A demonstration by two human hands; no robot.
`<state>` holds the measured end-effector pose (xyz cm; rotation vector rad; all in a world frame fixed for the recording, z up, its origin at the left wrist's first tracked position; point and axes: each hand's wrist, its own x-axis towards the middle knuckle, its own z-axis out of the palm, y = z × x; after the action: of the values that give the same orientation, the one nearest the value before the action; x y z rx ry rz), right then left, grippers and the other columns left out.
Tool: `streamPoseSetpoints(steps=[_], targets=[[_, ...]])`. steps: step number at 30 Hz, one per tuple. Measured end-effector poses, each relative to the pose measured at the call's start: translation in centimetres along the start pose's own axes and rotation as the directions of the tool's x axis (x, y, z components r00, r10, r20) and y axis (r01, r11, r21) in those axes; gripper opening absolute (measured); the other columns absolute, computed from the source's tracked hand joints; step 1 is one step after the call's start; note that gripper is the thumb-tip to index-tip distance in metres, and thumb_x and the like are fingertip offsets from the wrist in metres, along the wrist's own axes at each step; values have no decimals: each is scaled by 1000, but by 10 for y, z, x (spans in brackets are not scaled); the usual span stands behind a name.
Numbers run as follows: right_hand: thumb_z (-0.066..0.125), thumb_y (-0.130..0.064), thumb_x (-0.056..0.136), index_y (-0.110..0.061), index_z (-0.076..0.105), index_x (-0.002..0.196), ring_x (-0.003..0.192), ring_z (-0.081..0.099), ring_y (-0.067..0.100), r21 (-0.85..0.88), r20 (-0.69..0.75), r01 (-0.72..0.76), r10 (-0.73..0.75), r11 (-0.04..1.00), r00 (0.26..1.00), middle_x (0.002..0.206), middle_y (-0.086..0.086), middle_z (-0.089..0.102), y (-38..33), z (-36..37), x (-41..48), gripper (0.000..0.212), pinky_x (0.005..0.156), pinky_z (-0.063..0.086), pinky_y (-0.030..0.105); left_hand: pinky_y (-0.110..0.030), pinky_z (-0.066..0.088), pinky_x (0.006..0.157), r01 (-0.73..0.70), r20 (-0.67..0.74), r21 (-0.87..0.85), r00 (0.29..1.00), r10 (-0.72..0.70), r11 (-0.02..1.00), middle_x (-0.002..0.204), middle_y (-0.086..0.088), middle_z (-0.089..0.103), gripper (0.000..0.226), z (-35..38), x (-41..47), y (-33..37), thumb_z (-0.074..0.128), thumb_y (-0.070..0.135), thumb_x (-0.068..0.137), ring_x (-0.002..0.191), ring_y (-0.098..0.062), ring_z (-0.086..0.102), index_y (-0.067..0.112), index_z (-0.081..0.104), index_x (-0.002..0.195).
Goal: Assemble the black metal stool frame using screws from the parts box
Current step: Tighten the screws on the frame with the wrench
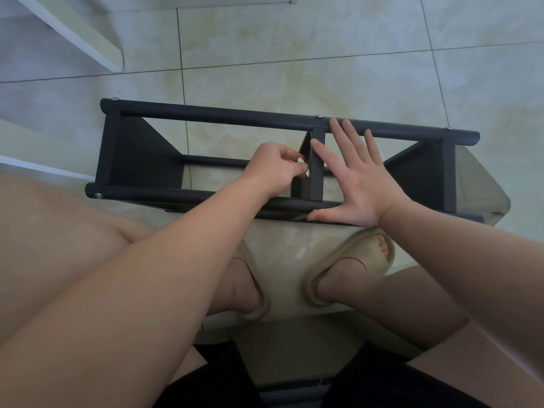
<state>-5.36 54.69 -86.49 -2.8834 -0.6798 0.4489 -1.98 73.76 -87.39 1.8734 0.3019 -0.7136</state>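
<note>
Right now the left hand (pixel 279 169) has its fingers curled and bunched against the left side of the middle crossbar (pixel 317 172); whether they pinch anything I cannot tell. The right hand (pixel 356 181) lies flat and spread across the black stool frame (pixel 206 113), with its thumb on the near rail and its fingertips at the far rail. The frame sits on the tiled floor (pixel 294 54), just beyond the person's beige slippers (pixel 344 256). Silver screw heads (pixel 98 196) show at the rail ends.
</note>
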Motion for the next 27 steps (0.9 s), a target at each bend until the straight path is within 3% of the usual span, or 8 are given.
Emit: streamPoseSetpoints(steps=[3,6,9,13,17,24,27], targets=[[44,-93,70,-23,8,163,155,-14,34,-1,1,0,0,1000,1000,168,16,-11,0,0,0,122,123,-4,59,-27,49,85,-14,-18,-32,1000,13,999,73,10,73,3,-1,0,0,71,21,89,78,-6,63,23,69,89],[44,-92,70,-22,8,163,155,-14,34,-6,2,0,0,1000,1000,168,16,-12,0,0,0,122,123,-4,59,-26,48,79,-24,-12,-32,1000,24,999,71,12,72,14,-1,0,0,67,23,94,75,-4,62,27,69,81],[45,-92,70,-22,8,163,155,-14,34,-8,5,-2,2,1000,1000,168,16,-12,0,-1,1,122,123,-4,59,-24,44,71,-5,22,2,1000,5,1000,75,12,72,16,-1,-1,2,64,24,95,78,-8,64,26,69,80],[46,-91,70,-22,9,163,155,-14,35,-5,6,-3,3,1000,1000,168,17,-11,-1,-1,0,122,123,-5,59,-25,44,73,28,35,25,999,-28,999,81,8,74,18,0,-2,4,64,24,95,86,-14,67,25,69,78],[45,-92,70,-22,7,163,155,-15,34,-16,16,-5,6,1000,1000,168,16,-13,-1,-2,0,122,123,-4,59,-29,47,85,62,65,53,996,-65,997,86,4,75,10,1,-2,6,62,24,96,93,-17,66,19,68,90],[39,-94,69,-21,8,163,155,-13,35,-15,1,0,0,1000,1000,168,17,-10,0,0,1,122,123,-5,58,-18,41,56,130,101,-16,987,-128,991,78,5,71,5,-3,-6,15,58,19,99,71,-6,61,16,60,101],[40,-94,69,-22,8,163,155,-14,34,-10,-3,1,-1,1000,1000,168,16,-11,0,1,1,122,124,-5,58,-23,43,62,146,124,-9,982,-144,989,82,3,71,9,-3,-7,16,57,20,100,76,-9,62,15,60,107]])
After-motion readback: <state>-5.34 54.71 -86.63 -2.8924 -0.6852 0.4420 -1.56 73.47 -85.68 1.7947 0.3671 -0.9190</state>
